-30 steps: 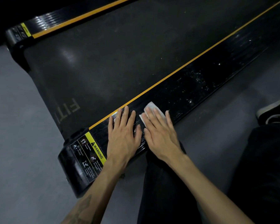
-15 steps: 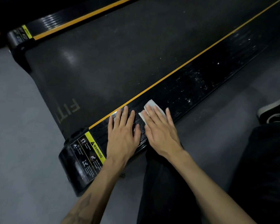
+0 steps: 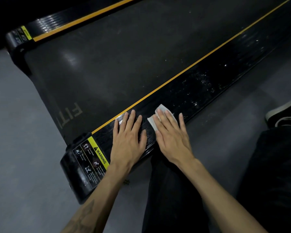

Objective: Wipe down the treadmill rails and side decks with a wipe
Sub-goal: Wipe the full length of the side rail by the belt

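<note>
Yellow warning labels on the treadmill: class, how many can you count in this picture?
2. One warning label is on the near side deck's end, beside the left hand; another is on the far deck's end, top left. Others may lie outside the view.

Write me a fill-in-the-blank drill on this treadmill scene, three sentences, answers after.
1. The white wipe lies under the fingers of the ____ hand.
2. The left hand rests flat on the black side deck, between the wipe and the yellow ____ label.
3. An ____ stripe runs between the side deck and the belt.

Missing words: right; warning; orange
</note>
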Motion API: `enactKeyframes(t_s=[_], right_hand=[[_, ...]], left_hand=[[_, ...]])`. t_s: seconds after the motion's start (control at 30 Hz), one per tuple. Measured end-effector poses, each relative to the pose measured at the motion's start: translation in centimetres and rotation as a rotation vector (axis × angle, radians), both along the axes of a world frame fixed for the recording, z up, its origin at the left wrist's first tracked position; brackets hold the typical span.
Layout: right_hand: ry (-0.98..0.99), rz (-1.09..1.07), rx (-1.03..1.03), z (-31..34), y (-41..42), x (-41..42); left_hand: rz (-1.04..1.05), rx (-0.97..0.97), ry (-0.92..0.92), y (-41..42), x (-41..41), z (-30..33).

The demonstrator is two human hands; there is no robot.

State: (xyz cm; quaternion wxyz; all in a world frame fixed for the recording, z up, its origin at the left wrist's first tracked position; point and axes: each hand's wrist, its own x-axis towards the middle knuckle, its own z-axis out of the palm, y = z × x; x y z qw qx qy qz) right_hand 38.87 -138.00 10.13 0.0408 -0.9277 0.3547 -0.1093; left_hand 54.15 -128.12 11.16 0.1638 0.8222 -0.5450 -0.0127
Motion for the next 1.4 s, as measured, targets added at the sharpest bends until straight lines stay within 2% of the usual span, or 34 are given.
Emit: enactKeyframes(t_s=[0.13,0.23,0.4,0.5,0.6,0.7,0.8,0.93,1.1,1.2,1.3,1.4], right_hand=[[-0.107,-0.072,0.027,-0.1,1.4,-1.0],[-0.159,-0.006,0.045,-0.4,2.4,-0.3],[-0.086,-0.01,0.019,-0.2,0.2,-0.4],[-0.13,-0.076,0.016,-0.2,0.8,-1.4],[-0.182,-0.038,0.047,-0.5,2.5,-1.3],[-0.12,0.038,0.027,-0.6,2.0,-0.7],[-0.071,0.01,-0.012,-0.3,0.6,-1.0],[-0.151,-0.079,0.009,-0.5,1.8,-2.0],[-0.109,0.056,-0.006,-0.6,2.5,-0.8],[-0.074,0.027,-0.009,-0.5,1.0,-1.3],[-0.123,-0.064,0.017,-0.6,1.6,-2.3],[-0.156,-0.018,0.032,-0.8,3.0,-2.2]], left_hand=[[0.005,-0.003,-0.005,-0.1,-0.1,0.1],[0.007,0.006,-0.003,0.0,-0.1,0.0],[0.003,0.008,-0.008,0.1,-0.1,-0.1],[0.009,-0.004,-0.018,0.0,-0.1,-0.1],[0.011,-0.005,-0.018,0.0,-0.1,-0.2],[0.013,-0.002,-0.019,0.0,-0.2,-0.1],[0.012,0.004,-0.029,0.0,-0.2,-0.1],[0.015,0.002,-0.032,0.0,-0.3,0.0],[0.019,-0.01,-0.016,0.0,-0.4,0.0],[0.022,-0.012,-0.015,-0.1,-0.3,0.0],[0.029,-0.019,-0.02,-0.2,-0.3,0.2],[0.042,-0.045,-0.02,-0.6,-0.5,0.3]])
